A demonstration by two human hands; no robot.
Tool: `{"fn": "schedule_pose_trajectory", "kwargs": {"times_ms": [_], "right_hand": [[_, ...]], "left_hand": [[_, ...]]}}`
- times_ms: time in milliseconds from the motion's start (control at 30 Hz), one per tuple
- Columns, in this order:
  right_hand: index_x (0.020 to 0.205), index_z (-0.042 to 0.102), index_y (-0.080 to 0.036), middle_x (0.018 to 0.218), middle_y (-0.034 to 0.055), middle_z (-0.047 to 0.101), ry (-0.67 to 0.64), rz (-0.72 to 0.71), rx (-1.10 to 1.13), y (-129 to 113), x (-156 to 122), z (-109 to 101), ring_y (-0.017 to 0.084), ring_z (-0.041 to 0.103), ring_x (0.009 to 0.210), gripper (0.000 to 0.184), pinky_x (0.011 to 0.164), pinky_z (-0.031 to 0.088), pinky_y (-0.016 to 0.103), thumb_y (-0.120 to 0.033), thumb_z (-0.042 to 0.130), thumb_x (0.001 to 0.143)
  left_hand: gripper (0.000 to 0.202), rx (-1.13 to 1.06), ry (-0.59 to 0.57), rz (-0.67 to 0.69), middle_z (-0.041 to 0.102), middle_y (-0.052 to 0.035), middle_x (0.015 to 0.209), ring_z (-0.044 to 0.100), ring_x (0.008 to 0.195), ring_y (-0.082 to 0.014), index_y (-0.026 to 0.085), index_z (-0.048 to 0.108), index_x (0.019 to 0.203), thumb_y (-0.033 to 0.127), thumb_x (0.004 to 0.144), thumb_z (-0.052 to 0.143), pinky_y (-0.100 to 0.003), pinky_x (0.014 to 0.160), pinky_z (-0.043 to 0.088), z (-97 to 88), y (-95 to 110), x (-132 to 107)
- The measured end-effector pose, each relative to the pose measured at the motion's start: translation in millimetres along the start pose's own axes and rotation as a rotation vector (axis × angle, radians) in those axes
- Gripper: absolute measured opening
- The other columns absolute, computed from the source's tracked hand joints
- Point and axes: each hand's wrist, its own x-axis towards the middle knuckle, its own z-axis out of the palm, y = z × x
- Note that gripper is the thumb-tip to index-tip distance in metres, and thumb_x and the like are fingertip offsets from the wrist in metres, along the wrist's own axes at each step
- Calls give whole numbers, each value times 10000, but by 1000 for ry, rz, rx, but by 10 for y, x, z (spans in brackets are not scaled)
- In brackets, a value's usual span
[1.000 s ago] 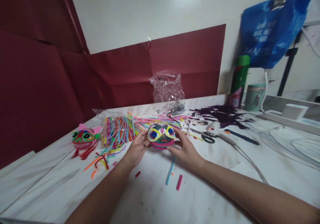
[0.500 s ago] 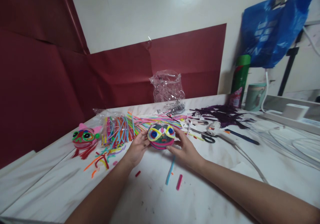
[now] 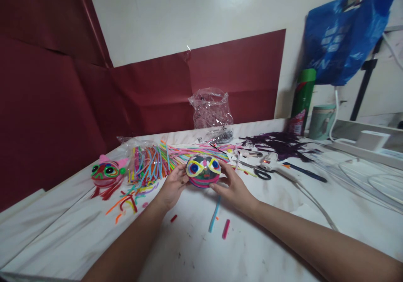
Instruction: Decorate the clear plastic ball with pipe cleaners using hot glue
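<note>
So there's this round little craft face (image 3: 203,171) with yellow-rimmed blue eyes and pink and green bands wound round it, sitting low over the white table (image 3: 252,248), roughly in the middle. Both hands are clamped on it from either side: the left hand (image 3: 171,186) cups its left edge with the thumb up by the eye, and the right hand (image 3: 232,187) grips the right edge, fingers curled under. Can't tell if the bottom actually touches the table or hangs just above it.

Right behind it is a big spread of colourful sticks (image 3: 163,158), partly under a clear wrapper. Just in front lie a blue stick (image 3: 214,215) and a short pink piece (image 3: 226,228). Off to the left sits a second finished face (image 3: 106,174), red with pink ears and green eyes, with loose scraps near it. To the right there's a glue gun (image 3: 269,160), scissors (image 3: 261,173), and a purple heap (image 3: 280,142) further back. A crumpled clear bag (image 3: 210,110) stands against the dark red wall paper.
</note>
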Motion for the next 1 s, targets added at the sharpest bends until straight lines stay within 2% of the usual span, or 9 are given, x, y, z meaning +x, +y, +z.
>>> {"fn": "schedule_pose_trajectory", "kwargs": {"times_ms": [733, 1000], "right_hand": [[1276, 424, -265, 1286, 110, 515, 18, 15, 12, 22, -1, 12, 281, 517, 1175, 624, 872, 539, 423, -349, 704, 724], [1270, 444, -223, 1277, 130, 534, 16, 50, 2, 12, 10, 8, 278, 556, 1136, 617, 803, 562, 393, -314, 697, 715]], "left_hand": [[402, -7, 19, -14, 662, -82, 1083, 613, 992, -221, 184, 595, 1010, 214, 655, 782, -316, 841, 466, -13, -10, 7], [415, 5, 27, -12, 656, -81, 1049, 619, 940, -212, 178, 607, 998, 280, 646, 801, -318, 803, 480, -24, -42, 14]]}}
